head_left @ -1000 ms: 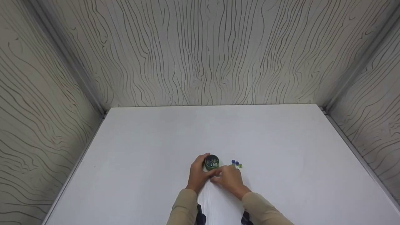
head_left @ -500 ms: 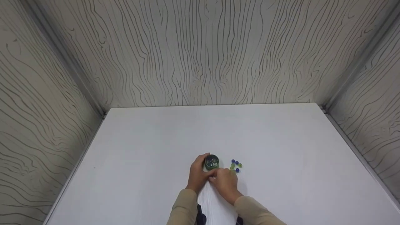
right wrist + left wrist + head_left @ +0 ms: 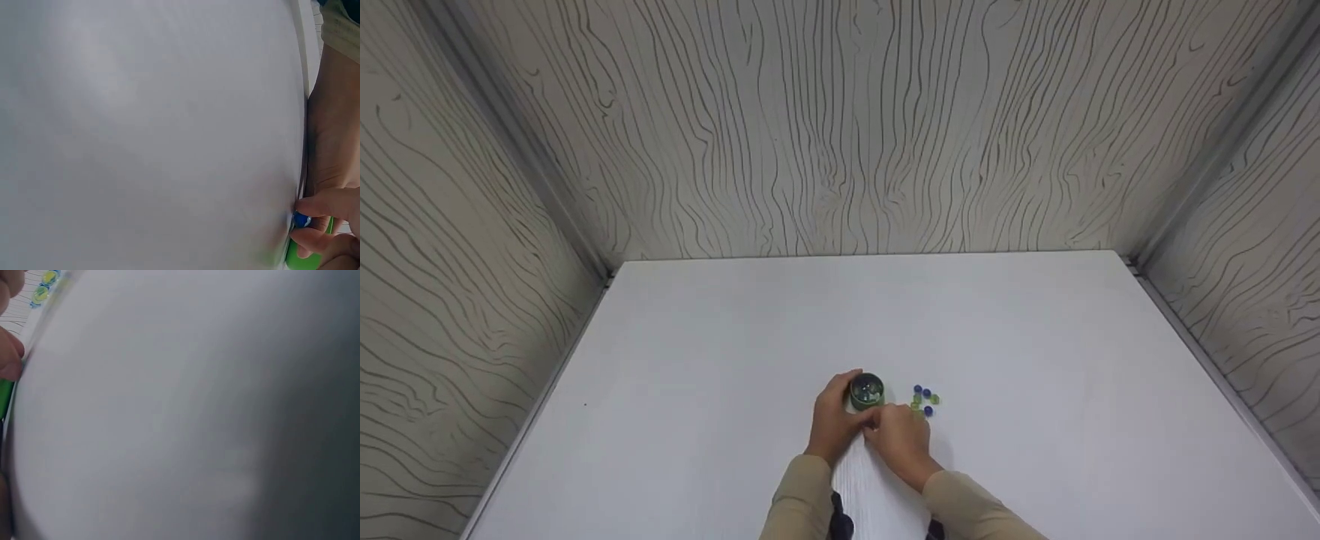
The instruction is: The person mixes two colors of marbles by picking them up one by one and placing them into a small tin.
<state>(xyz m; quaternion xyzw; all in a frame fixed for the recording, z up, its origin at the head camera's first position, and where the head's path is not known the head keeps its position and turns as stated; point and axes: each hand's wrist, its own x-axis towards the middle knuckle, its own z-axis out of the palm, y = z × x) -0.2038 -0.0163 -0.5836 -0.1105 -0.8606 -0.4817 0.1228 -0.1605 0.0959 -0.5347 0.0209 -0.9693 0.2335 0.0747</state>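
My left hand (image 3: 834, 420) curls round a small round green container (image 3: 866, 405), its thumb reaching along the near side. The container's round top looks dark and glossy; its contents are too small to make out. Close by on the right, my right hand (image 3: 901, 439) has its fingertips beside the left thumb. Between finger and thumb it pinches a blue marble (image 3: 302, 219), seen in the right wrist view just by the green wall. Several blue and yellow-green marbles (image 3: 928, 411) lie right of the hands. Fingertips (image 3: 10, 363) and a green edge show in the left wrist view.
Both hands work over a white table (image 3: 720, 337). Wood-grain panels (image 3: 840, 135) rise behind it and on both sides. A tiny dark speck (image 3: 585, 405) marks the table's left part.
My right hand has shifted a little left and nearer, baring more marbles, then stayed nearly still. My left hand and the green container have kept their place.
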